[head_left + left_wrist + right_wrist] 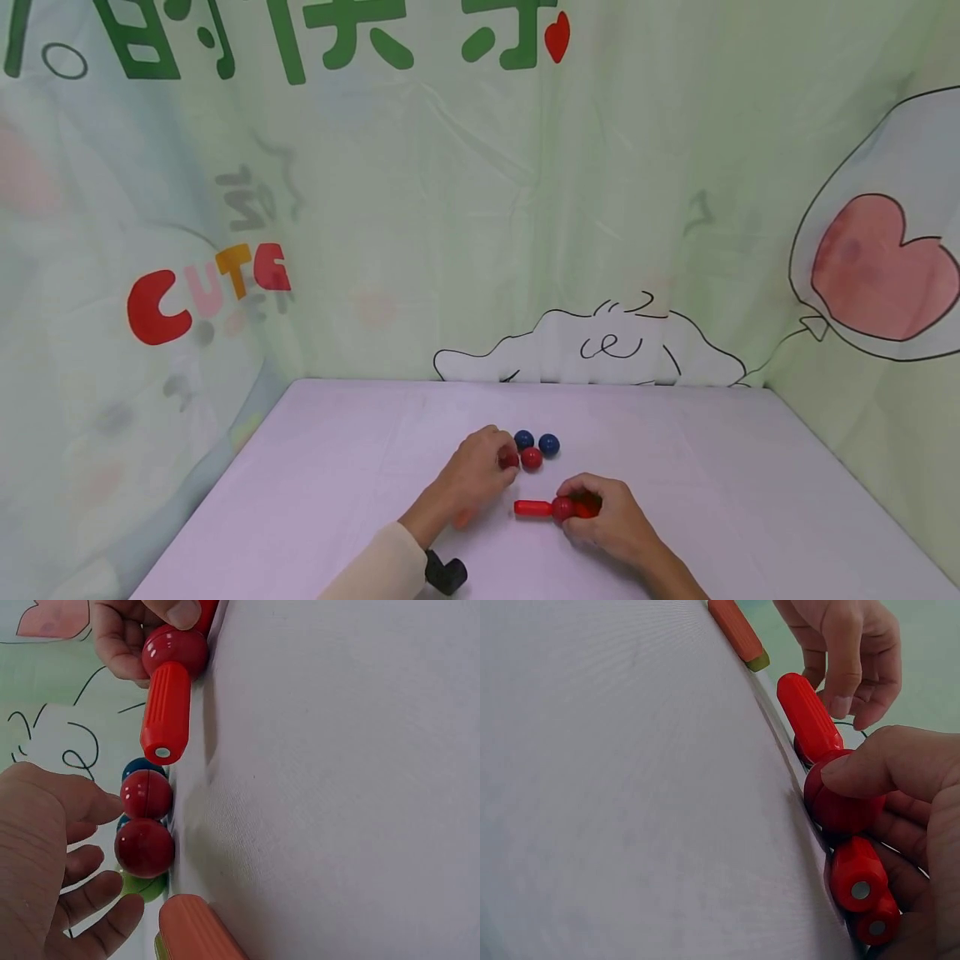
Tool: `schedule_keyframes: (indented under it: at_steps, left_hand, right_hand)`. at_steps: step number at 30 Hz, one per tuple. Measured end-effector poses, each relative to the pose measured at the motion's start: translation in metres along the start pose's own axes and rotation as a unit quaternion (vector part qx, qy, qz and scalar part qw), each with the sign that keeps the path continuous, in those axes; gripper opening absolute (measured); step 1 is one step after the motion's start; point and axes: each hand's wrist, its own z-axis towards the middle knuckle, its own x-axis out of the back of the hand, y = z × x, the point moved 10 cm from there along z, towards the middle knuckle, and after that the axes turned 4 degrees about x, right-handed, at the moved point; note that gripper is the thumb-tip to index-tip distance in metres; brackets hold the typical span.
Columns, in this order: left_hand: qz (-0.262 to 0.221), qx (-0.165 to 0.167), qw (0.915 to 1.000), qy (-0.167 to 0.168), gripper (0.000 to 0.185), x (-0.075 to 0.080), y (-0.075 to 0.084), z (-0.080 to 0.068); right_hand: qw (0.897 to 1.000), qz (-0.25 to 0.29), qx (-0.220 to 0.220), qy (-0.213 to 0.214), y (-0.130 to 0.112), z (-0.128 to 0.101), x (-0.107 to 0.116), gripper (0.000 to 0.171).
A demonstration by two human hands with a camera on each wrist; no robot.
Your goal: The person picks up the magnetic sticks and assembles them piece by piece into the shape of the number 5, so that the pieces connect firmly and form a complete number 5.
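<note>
My right hand grips a red ball, its thumb pressed on the ball. A ribbed red rod sticks out from the ball towards the left. Two more red rods with metal discs in their ends lie by the right fingers in the right wrist view. My left hand reaches beside a cluster of balls, fingers loosely bent and apart. A red ball is partly hidden by its fingers, next to another red ball. Whether a fingertip touches a ball, I cannot tell.
Two dark blue balls sit behind the red ones. A green ball shows in the left wrist view. An orange rod lies near the left forearm, with a green piece against it. A printed curtain hangs behind the table.
</note>
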Motion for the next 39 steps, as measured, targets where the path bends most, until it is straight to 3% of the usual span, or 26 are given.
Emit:
schedule_keyframes:
  at_steps: [20,26,39]
  left_hand:
    - [0.041,0.023,0.9987,0.021,0.034,-0.007,-0.018,0.005]
    - [0.020,0.035,0.9992,-0.001,0.032,-0.013,-0.019,0.003]
    - [-0.018,0.026,0.9993,-0.020,0.029,-0.016,-0.017,0.002]
  right_hand:
    - [1.000,0.000,-0.007,0.000,-0.001,-0.001,0.001,0.039]
    - [1.000,0.008,-0.012,-0.004,0.001,-0.001,-0.001,0.039]
    - [1.000,0.010,-0.018,-0.001,0.003,-0.001,0.000,0.039]
